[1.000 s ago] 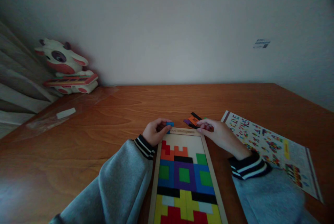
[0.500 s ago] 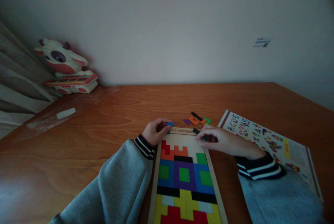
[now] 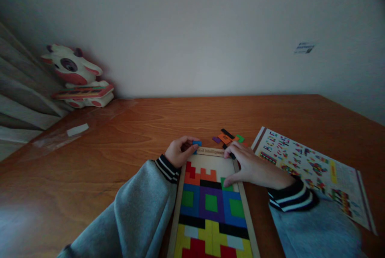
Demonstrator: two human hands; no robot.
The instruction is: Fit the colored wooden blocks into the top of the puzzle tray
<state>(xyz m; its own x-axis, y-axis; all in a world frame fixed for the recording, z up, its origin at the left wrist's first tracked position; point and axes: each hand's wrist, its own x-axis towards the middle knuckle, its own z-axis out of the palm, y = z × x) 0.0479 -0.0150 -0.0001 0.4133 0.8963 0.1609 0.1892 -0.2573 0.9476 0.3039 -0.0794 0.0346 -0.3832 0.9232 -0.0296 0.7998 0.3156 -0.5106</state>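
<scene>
My left hand [image 3: 180, 152] is at the top left corner of a puzzle board [image 3: 210, 152], pinching a blue puzzle piece [image 3: 197, 143] between thumb and fingers. Over the board's upper right edge is my right hand [image 3: 245, 164], with thumb and index finger spread apart. Its thumb touches a green piece [image 3: 226, 183] inside the frame. A black piece [image 3: 231, 154] lies against the index finger, partly covered; whether the other fingers grip it is hidden. Coloured pieces fill the lower board, including a purple piece [image 3: 217, 214] and a red-orange group [image 3: 192, 176]. Pale board surface shows above them.
Loose pieces, among them an orange one [image 3: 225, 138] and a purple one [image 3: 215, 140], lie beyond the board. A printed pattern sheet [image 3: 319, 174] lies to the right. A cow-shaped toy keyboard [image 3: 82, 93] stands at the back left, near a white strip [image 3: 77, 130].
My right hand has moved down and slightly left, its thumb and index finger spreading. The green piece has shifted left, away from the right frame edge. My left hand still holds the blue piece.
</scene>
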